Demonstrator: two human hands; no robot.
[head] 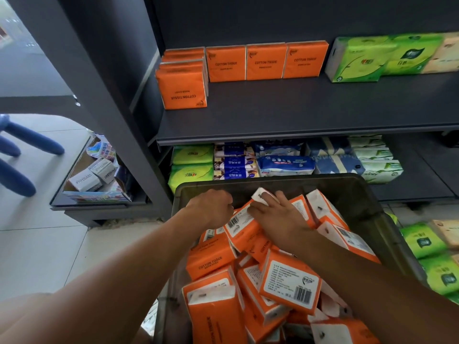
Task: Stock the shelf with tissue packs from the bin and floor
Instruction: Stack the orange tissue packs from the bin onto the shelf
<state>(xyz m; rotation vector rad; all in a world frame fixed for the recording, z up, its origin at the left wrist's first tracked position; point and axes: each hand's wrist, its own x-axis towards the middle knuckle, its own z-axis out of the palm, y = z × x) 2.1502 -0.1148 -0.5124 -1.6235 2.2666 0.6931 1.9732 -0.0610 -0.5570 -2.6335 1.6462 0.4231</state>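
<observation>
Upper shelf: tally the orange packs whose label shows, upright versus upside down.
Upright packs: 3
Upside-down pack: 1
Total: 4
Hidden-label packs behind it: not counted.

There is a single view, from the wide-angle camera on my head; straight edges bow toward the corners. It faces forward and steeply down along my forearms. The bin (323, 180) lies close beneath me and fills the lower middle. My left hand (211, 207) and right hand (275, 214) sit near frame centre at a pack (242, 225). The shelf (298, 112) stands just beyond, facing me, across the upper half. The floor (49, 244) shows at the left, seen from above.
</observation>
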